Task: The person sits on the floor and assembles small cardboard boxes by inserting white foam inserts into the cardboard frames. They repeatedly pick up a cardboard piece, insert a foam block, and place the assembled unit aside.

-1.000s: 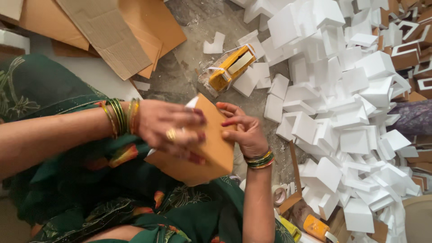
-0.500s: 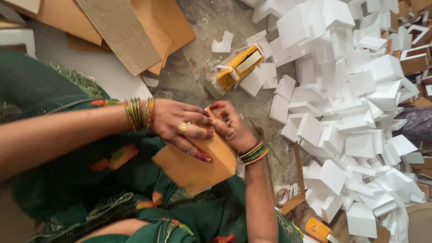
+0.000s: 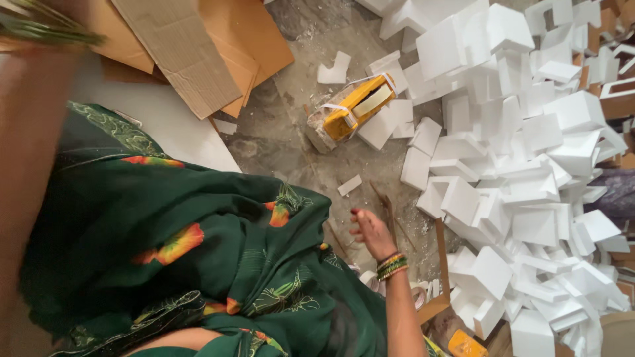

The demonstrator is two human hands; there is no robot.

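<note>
My right hand (image 3: 370, 233) hovers low beside my lap, empty, with its fingers loosely apart and bangles on the wrist. It is just over the dusty floor (image 3: 297, 145), near a thin brown cardboard strip (image 3: 385, 210). My left forearm (image 3: 26, 165) is a blurred shape along the left edge, with bangles (image 3: 40, 28) at the top left. The left hand itself is out of frame. My lap is covered by green flowered cloth (image 3: 172, 231). No brown box is in view.
A yellow tape dispenser (image 3: 354, 109) lies on the floor ahead. A large heap of white foam pieces (image 3: 522, 165) fills the right side. Brown cardboard sheets (image 3: 198, 46) lie at the top left over a white board (image 3: 159, 125). Tape rolls (image 3: 417, 294) sit by my right wrist.
The small brown box that both hands held is gone from view. My left arm has swung up and left, blurred. My right hand has let go and dropped toward the floor.
</note>
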